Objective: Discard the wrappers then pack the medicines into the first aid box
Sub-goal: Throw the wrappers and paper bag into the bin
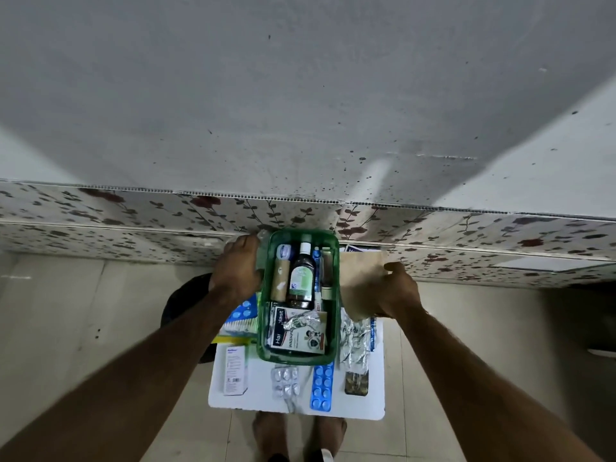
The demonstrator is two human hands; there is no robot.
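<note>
A green first aid box [334,315] stands on a small white table [375,406]. Inside lie a brown bottle [301,278], a plaster carton [298,331], a crumpled foil wrapper [300,321] and a few smaller items. My left hand [237,266] grips the box's left far corner. My right hand [393,288] holds a brown paper bag [358,278] just right of the box. In front of the box lie a silver blister strip [285,381], a blue blister strip [321,386], a dark blister strip [356,383] and a white carton [236,370]. Foil strips [355,341] sit under the bag.
Blue strips and a cotton-bud pack [238,323] lie left of the box under my left forearm. A dark round bin [185,301] stands on the floor left of the table. A floral-panelled wall [133,225] runs behind. My feet [300,435] are below the table's front edge.
</note>
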